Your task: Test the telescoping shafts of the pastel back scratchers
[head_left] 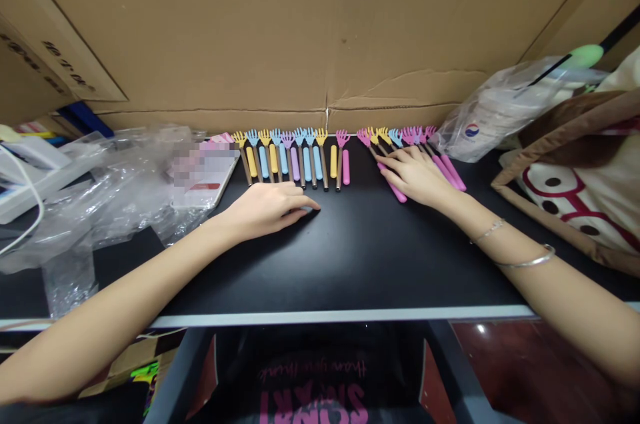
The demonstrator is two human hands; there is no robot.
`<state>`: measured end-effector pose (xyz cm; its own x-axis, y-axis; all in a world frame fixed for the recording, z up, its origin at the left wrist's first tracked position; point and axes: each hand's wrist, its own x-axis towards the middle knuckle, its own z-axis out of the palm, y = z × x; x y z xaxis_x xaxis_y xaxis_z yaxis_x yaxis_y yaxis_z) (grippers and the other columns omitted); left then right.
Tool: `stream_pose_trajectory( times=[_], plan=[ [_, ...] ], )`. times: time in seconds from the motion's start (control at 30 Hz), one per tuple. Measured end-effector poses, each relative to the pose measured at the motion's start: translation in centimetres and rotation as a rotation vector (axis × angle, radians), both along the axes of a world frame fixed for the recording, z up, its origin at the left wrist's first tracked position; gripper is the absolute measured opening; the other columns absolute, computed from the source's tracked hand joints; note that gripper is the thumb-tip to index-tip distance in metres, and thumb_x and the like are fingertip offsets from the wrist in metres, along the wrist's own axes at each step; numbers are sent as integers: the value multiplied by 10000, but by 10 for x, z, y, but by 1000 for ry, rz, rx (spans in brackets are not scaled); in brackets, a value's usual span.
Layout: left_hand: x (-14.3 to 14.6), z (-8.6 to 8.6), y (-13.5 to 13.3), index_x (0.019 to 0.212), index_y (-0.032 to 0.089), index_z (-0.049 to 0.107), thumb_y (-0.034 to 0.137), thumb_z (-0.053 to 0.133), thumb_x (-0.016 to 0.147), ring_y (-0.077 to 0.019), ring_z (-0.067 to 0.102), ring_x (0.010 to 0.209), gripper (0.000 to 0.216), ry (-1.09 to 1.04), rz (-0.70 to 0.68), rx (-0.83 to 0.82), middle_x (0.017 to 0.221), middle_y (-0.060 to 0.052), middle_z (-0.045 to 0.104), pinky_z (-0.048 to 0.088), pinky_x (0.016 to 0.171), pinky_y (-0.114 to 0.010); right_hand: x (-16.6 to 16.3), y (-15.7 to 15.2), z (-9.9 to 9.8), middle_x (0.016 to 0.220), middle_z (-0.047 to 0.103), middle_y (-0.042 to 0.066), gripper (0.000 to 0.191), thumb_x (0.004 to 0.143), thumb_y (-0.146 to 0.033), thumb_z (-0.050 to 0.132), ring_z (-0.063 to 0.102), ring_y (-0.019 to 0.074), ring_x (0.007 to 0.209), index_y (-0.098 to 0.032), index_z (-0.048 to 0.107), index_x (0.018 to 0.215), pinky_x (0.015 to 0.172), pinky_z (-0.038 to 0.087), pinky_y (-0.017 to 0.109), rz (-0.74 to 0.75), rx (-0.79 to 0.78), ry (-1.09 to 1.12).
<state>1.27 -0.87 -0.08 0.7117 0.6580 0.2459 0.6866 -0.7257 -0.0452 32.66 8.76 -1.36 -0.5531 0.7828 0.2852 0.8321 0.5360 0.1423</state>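
Here: nine claw rods [301,164], nine handles [294,164], near left hand [267,209].

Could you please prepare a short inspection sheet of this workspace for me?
Surface: black desktop with a pale front edge.
Job's things: left row of hand-ended sticks and a right group, in yellow, blue, purple and pink.
Clutter: crumpled clear plastic at left; cup in a clear bag and printed fabric bag at right.
Grips: both bare; left grip near the left row, nothing visible in it; right grip over the right group, whether closed on any unclear.
Cables: white cable curving at far left.
Surroundings: cardboard behind; reddish floor below.
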Motion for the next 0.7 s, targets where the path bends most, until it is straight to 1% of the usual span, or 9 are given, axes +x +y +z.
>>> stream_pose_trajectory(
  times=[0.23, 0.47, 0.6, 0.7],
  plan=[
    [-1, -1, 0, 1110, 263, 652, 291, 419, 958, -127, 642, 898, 279, 5, -11, 16, 943, -1, 691, 456, 664, -200, -1, 1, 1, 1237, 572, 124, 568, 959, -432, 206, 415, 305, 1104, -180, 557, 1329, 890, 370, 430, -36, 6, 5],
    [0, -1, 1, 1095, 260, 652, 288, 418, 960, -125, 643, 895, 271, -7, -15, 28, 952, 2, 693, 455, 667, -196, -4, 5, -4, 1193, 606, 107, 518, 961, -408, 260, 440, 298, 1072, -180, 624, 1249, 858, 377, 419, -63, 109, 23],
    [-1, -1, 0, 1092, 259, 647, 287, 431, 956, -129, 641, 902, 257, -6, -14, 32, 951, 4, 693, 451, 660, -197, -4, 5, -2, 1178, 621, 108, 495, 957, -403, 288, 448, 300, 1075, -165, 656, 1188, 850, 375, 427, -46, 131, 20],
    [-1, -2, 0, 1091, 259, 642, 278, 438, 952, -130, 642, 901, 247, -5, -21, 36, 949, 8, 692, 449, 658, -202, 0, 4, 2, 1153, 635, 101, 486, 953, -416, 301, 454, 290, 1067, -166, 669, 1148, 849, 377, 420, -1, 110, 34]
  ],
)
